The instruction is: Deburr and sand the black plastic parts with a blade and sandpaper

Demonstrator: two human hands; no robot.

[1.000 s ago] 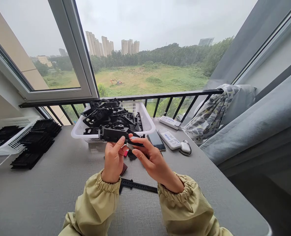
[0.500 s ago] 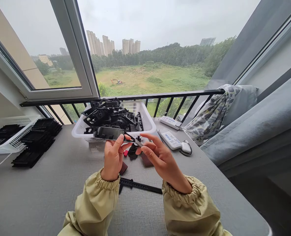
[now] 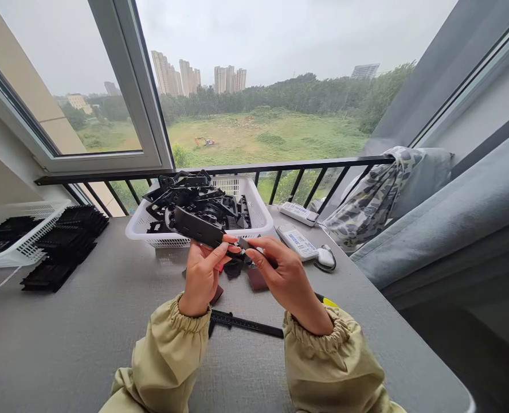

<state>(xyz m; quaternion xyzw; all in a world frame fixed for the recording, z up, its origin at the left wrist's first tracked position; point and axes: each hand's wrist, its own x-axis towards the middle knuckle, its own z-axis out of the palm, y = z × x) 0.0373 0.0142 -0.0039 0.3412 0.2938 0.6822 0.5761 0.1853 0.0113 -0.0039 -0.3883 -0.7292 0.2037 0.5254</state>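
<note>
My left hand [image 3: 202, 272] pinches a long black plastic part [image 3: 200, 228] by its right end. The part slants up to the left, in front of the white basket [image 3: 263, 221] heaped with black plastic pieces [image 3: 194, 198]. Close to the part's right end, my right hand [image 3: 282, 275] has thumb and fingers closed on a small dark grey piece [image 3: 248, 245]. Most of that piece is hidden by the fingers. A black caliper [image 3: 248, 324] lies on the grey table [image 3: 108, 321] below my hands, beside brown blocks [image 3: 258, 280].
On the left, stacked black parts [image 3: 67, 241] lean by another white basket [image 3: 26, 249]. Two white devices [image 3: 297, 242] and a small white plug [image 3: 324, 259] lie to the right. Behind runs a black railing [image 3: 293, 166]. A yellow and black object [image 3: 328, 301] shows beside my right sleeve.
The long part has turned in my left hand, showing a broad dark face and slanting more steeply. My right hand has shifted slightly, and its small piece now points up to the left.
</note>
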